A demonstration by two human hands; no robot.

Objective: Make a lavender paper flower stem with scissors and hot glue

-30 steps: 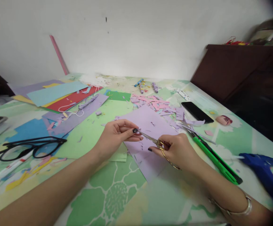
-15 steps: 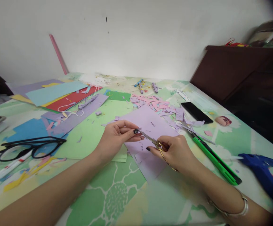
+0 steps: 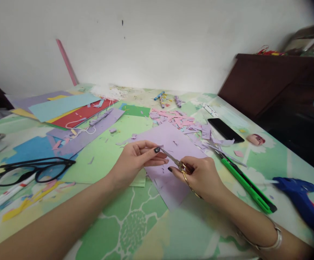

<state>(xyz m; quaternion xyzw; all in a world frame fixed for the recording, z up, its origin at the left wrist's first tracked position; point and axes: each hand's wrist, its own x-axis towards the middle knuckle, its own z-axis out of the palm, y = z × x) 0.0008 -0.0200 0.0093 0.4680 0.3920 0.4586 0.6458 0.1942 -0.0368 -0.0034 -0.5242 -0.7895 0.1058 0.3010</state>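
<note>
Both of your hands are occupied and apart from each other, the right hand (image 3: 204, 177) closed around the handles of the scissors (image 3: 178, 163), the left hand (image 3: 135, 157) pinched on a purple scrap (image 3: 161, 146), above the desk (image 3: 195, 231). Beneath them, the purple sheet (image 3: 184, 144) looks like thin paper, so expect it to be light and easily shifted; lift it by an edge. Your scissors should feel stiff and smooth but not heavy; hold them by the gold loops, clear of the blades. Smallest, the scrap sits at your left fingertips, probably almost weightless and quick to crease or tear, so pinch it lightly by its margin. Whether it lies between the blades is too small to tell. Your forearms reach in from both lower corners, angled toward the middle; your right thumb seems to pass through a loop, and the tips point up and left, to your left thumbnail.
</note>
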